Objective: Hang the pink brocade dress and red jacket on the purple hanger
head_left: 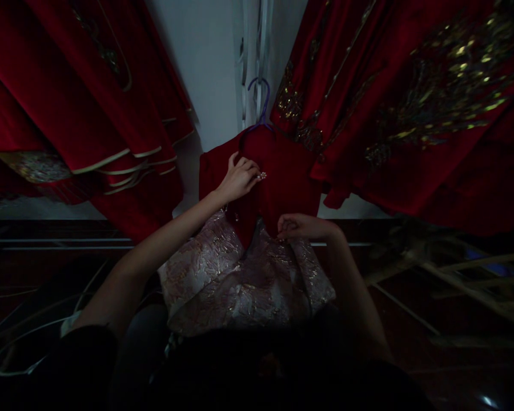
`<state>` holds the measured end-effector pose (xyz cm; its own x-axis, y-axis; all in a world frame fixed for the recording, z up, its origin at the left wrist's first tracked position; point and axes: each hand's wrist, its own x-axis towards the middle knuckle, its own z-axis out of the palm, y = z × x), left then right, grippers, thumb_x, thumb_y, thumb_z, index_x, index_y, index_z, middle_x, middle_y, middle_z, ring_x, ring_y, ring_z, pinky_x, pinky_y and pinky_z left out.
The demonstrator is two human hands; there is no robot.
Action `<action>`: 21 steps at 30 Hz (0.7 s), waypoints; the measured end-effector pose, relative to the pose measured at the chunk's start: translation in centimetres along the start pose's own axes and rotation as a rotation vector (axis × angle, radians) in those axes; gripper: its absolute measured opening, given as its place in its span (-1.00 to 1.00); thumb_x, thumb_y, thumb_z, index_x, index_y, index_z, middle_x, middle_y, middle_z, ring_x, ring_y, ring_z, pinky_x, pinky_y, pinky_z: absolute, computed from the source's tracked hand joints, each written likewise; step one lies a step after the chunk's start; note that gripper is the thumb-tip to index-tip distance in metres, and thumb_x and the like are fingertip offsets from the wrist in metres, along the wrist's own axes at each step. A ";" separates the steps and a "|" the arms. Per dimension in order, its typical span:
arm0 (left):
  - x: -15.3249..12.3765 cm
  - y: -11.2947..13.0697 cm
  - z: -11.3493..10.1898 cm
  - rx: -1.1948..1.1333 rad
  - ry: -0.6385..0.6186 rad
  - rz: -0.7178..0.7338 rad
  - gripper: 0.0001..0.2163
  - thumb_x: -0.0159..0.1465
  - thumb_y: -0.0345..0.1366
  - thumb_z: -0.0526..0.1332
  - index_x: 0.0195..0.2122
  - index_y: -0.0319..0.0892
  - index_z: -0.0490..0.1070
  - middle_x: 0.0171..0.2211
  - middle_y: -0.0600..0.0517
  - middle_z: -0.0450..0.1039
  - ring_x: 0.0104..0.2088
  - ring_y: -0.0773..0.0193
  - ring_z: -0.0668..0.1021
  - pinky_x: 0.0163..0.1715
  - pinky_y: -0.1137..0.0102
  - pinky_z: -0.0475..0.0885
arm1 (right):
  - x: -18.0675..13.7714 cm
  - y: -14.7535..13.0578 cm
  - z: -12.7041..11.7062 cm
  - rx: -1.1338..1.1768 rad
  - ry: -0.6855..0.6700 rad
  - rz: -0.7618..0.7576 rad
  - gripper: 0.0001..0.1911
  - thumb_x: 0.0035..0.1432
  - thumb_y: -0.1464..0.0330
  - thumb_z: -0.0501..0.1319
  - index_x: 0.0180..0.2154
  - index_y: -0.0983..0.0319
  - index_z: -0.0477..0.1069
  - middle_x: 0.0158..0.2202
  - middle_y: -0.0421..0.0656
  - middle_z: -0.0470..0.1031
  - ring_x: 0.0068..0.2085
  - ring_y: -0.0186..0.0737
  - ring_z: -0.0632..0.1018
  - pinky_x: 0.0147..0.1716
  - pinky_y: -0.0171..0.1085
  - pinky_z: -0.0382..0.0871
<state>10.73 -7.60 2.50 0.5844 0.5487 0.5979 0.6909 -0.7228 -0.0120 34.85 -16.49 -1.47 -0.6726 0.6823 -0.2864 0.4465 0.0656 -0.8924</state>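
- Left hand (pixel 240 176) up high, in front of the red garment (pixel 292 171), fingers drawn together and pinching a small cluster of pearly beads (pixel 262 176) at the tips.
- Right hand (pixel 302 226) lower down, fingers curled in at the upper edge of the pale brocade garment (pixel 265 279); too dim to tell whether they grip it.
- And there's the brocade itself, pinkish with a metallic glint, spread below both hands, close to the wearer's body, its upper edge dipping in the middle.
- Behind it the red garment hangs from a purple hanger (pixel 265 103), against a pale wall (pixel 205 51).
- Red drapery (pixel 81 85) edged in pale piping fills the left; over on the right, more red cloth (pixel 411 188) carries gold sequin embroidery (pixel 458 85).
- Dark floor (pixel 415 365) below, a wooden frame (pixel 449 274) at right.
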 end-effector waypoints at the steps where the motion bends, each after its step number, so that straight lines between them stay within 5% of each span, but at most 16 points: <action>1: 0.1 0.0 0.0 -0.003 0.010 0.008 -0.81 0.27 -0.28 0.11 -0.18 -0.11 0.48 -0.12 -0.03 0.47 0.01 0.11 0.39 0.26 -0.08 -0.13 | -0.1 0.0 0.0 0.010 -0.001 0.010 -0.57 -0.03 0.11 0.34 -0.27 0.27 0.30 -0.36 -0.18 0.49 -0.38 -0.36 0.50 -0.37 -0.33 0.35; 14: 0.7 -0.5 -0.1 0.086 0.003 0.113 -0.82 0.27 -0.33 0.07 -0.22 -0.12 0.46 -0.40 0.05 0.47 -0.15 0.19 0.46 0.30 -0.16 -0.29 | -0.5 -0.2 -0.4 -0.062 0.017 -0.034 -0.57 0.10 0.11 0.25 -0.11 0.27 0.31 -0.26 -0.12 0.48 -0.26 -0.31 0.51 -0.25 -0.28 0.36; 18: 0.7 -0.3 -0.4 0.123 -0.007 0.131 -0.79 0.31 -0.35 0.02 -0.19 -0.08 0.45 -0.36 0.06 0.47 -0.13 0.23 0.44 0.32 -0.09 -0.22 | -0.5 -0.8 -0.3 -0.112 0.143 -0.159 -0.63 0.12 0.13 0.23 -0.13 0.23 0.34 -0.19 -0.11 0.48 -0.15 -0.24 0.50 -0.10 -0.21 0.38; 21: 0.9 -0.3 -0.4 0.146 -0.032 0.170 -0.77 0.35 -0.29 -0.02 -0.19 -0.12 0.43 -0.32 0.04 0.48 -0.12 0.24 0.43 0.33 0.00 -0.11 | 0.2 -1.6 -0.5 -0.102 0.376 -0.295 -0.63 0.11 0.12 0.23 -0.12 0.20 0.34 -0.06 -0.08 0.44 0.00 -0.18 0.46 0.05 -0.14 0.34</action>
<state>10.84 -7.05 3.36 0.7095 0.4386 0.5516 0.6340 -0.7389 -0.2280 34.23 -16.10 0.08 -0.5278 0.8383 0.1364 0.3370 0.3541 -0.8724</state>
